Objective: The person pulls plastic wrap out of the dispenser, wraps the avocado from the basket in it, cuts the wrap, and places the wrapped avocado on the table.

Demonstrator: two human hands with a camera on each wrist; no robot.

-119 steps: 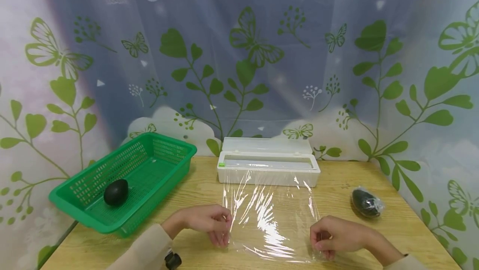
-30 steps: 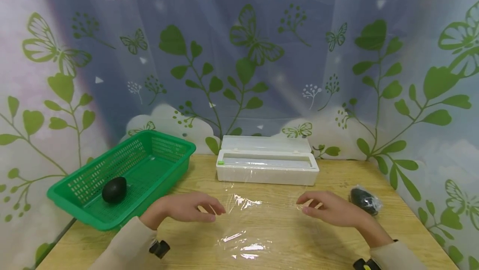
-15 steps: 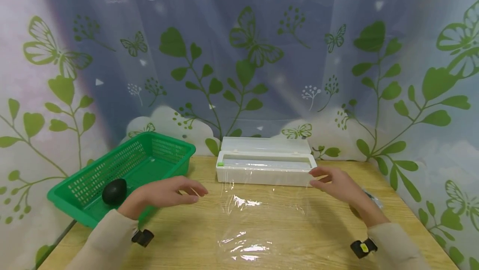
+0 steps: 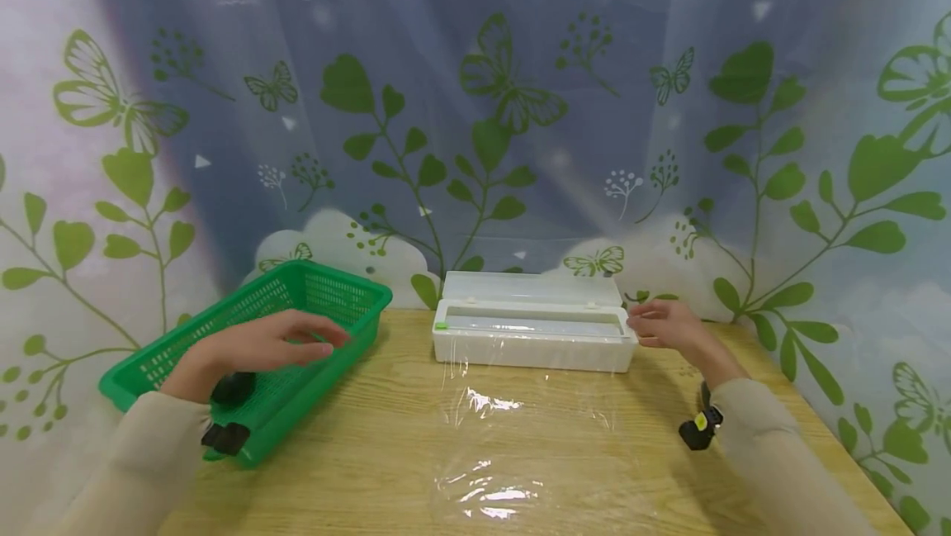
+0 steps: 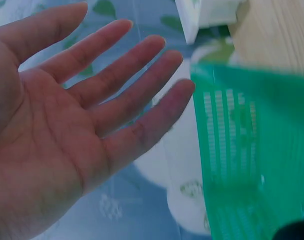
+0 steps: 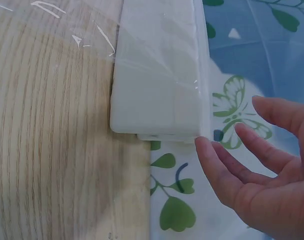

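Observation:
My left hand (image 4: 275, 342), fingers spread and holding nothing, hovers over the green basket (image 4: 327, 371). Inside that basket lies a dark egg-shaped fruit (image 4: 234, 388), like an avocado, partly covered by my wrist. A white cling film dispenser (image 4: 531, 350) stands at the back of the table with its lid raised. My right hand (image 4: 664, 325) is at the dispenser's right end, fingers loosely bent, fingertips close to its edge. From the dispenser, a clear sheet of cling film (image 4: 490, 437) runs forward over the table.
A wooden table (image 4: 357, 453) carries everything. Behind it hangs a patterned cloth (image 4: 416, 148) with leaves and butterflies. The dispenser's raised lid (image 4: 531, 288) stands close to the cloth. A small green slider (image 4: 442, 325) sits at the dispenser's left end.
Both hands have let go of the cling film, which now lies flat. My left hand moved left over the basket; my right moved back to the dispenser's end. My right arm now hides the wrapped fruit.

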